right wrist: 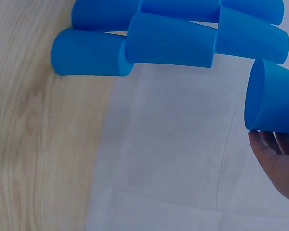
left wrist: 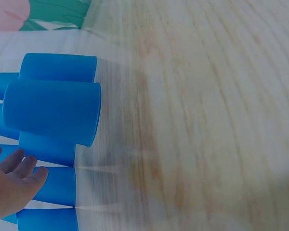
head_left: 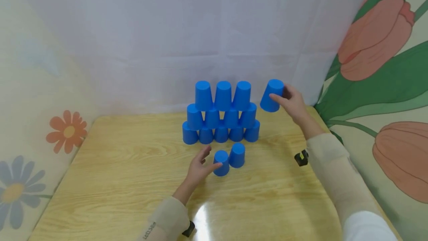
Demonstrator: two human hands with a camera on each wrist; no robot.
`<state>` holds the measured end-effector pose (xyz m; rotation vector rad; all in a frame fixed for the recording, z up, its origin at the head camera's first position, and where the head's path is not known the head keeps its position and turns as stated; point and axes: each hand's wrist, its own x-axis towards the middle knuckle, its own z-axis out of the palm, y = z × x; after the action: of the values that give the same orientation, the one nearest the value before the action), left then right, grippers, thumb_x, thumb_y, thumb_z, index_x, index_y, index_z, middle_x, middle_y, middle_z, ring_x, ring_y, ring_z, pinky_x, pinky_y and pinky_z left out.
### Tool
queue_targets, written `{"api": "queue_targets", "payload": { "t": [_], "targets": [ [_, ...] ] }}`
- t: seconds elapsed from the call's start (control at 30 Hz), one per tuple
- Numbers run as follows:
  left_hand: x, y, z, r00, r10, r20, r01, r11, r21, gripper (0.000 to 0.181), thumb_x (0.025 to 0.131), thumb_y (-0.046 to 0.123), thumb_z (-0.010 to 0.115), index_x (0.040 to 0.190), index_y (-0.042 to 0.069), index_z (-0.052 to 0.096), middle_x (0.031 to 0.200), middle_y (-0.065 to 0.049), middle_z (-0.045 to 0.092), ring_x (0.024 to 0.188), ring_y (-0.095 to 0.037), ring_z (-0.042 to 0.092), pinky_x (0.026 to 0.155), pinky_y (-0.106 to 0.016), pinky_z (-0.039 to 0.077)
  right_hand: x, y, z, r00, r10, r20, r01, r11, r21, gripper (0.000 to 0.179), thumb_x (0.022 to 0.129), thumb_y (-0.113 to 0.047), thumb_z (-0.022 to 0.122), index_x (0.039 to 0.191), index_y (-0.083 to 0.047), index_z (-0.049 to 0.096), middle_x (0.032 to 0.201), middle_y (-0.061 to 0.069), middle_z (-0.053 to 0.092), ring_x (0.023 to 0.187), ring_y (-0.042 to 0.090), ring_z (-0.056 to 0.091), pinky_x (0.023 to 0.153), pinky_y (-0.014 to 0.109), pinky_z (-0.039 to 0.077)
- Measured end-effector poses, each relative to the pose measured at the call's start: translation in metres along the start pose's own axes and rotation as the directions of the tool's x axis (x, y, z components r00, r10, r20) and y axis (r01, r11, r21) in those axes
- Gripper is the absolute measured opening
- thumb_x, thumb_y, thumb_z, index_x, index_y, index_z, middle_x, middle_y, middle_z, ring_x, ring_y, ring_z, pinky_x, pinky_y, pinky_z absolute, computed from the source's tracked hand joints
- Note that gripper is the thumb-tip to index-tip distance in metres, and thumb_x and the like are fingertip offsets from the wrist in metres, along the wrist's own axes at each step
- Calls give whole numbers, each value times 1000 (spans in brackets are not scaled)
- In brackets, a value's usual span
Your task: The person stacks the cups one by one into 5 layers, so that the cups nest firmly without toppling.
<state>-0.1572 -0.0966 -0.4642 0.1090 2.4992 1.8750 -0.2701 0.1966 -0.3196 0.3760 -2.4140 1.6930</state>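
In the head view my right hand (head_left: pixel 294 103) grips a blue cup (head_left: pixel 271 96) in the air, upside down and slightly tilted, to the right of a stack of cups. The right wrist view also has this held cup (right wrist: pixel 277 98), with fingers (right wrist: pixel 265 149) along its side. My left hand (head_left: pixel 199 166) is low over the table with its fingers spread, beside a blue cup (head_left: pixel 221 167) standing upside down. Its thumb overlaps that cup's edge; I cannot tell whether they touch. Another upside-down cup (head_left: pixel 237 155) stands just right of it.
Behind the two loose cups rises a three-tier wall of upside-down blue cups: several in the bottom row (head_left: pixel 221 135), several in the middle (head_left: pixel 212 118), and three on top (head_left: pixel 223 96). They stand on a wooden table (head_left: pixel 127 174) before a white cloth (head_left: pixel 150 47).
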Motion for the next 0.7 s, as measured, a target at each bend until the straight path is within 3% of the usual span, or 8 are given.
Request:
{"api": "queue_targets", "payload": {
  "t": [0.43, 0.67, 0.7],
  "targets": [
    [-1, -6, 15, 1000, -21, 24, 20, 999, 35, 77, 71, 27, 71, 134, 7, 30, 132, -11, 36, 119, -29, 32, 94, -44, 29, 23, -25, 4, 997, -41, -64, 42, 999, 22, 58, 77, -36, 63, 122, -4, 43, 116, 12, 49, 104, 22, 46, 87, 38, 38],
    [-2, -11, 19, 999, -43, 16, 43, 998, 41, 76, 71, 28, 71, 133, 6, 31, 131, -12, 37, 118, -29, 33, 94, -44, 29, 36, -45, 10, 996, -22, -82, 22, 1000, -5, 61, 77, -40, 61, 124, -7, 42, 118, 10, 48, 106, 21, 45, 89, 36, 37],
    [-4, -7, 19, 999, -47, 16, 46, 998, 38, 75, 72, 26, 70, 132, 4, 31, 131, -14, 37, 118, -30, 33, 94, -45, 29, 37, -48, 12, 996, -26, -84, 25, 1000, -3, 61, 77, -39, 61, 124, -7, 42, 118, 10, 48, 106, 20, 45, 89, 36, 37]
  ]
}}
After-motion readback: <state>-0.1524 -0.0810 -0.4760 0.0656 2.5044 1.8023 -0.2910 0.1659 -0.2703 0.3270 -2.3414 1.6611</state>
